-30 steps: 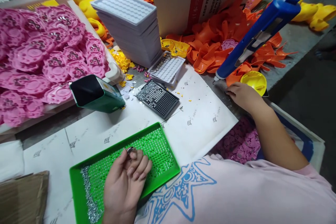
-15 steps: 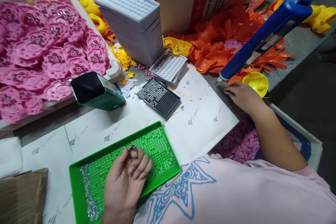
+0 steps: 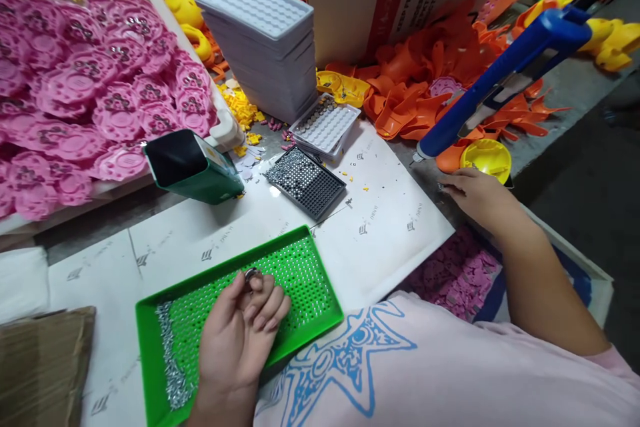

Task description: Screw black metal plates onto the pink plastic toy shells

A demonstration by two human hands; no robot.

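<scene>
My left hand (image 3: 245, 330) is palm up over a green perforated tray (image 3: 143, 347), fingers curled. Thumb and index finger pinch a small shiny metal piece (image 3: 251, 273); its exact kind is unclear. Screws (image 3: 173, 367) lie heaped along the tray's left side, and many more sit in its holes. At the table's right edge is my right hand (image 3: 477, 203), its fingers drawn together. Something tiny and shiny shows at those fingertips, too small to name. Just above them, a blue electric screwdriver (image 3: 500, 87) hangs at a slant with its tip pointing down to the left.
A black perforated tray (image 3: 325, 193) with metal bits lies beyond the green one. Behind stand stacked white trays (image 3: 265, 60), a green container (image 3: 200, 177) and a crate of pink parts (image 3: 120, 73). Orange parts (image 3: 400, 100) and a yellow cup (image 3: 487, 157) lie right.
My right hand has drawn slightly right and down, away from the screwdriver's tip. The left hand keeps its pinch over the green tray. The whole view has shifted a little.
</scene>
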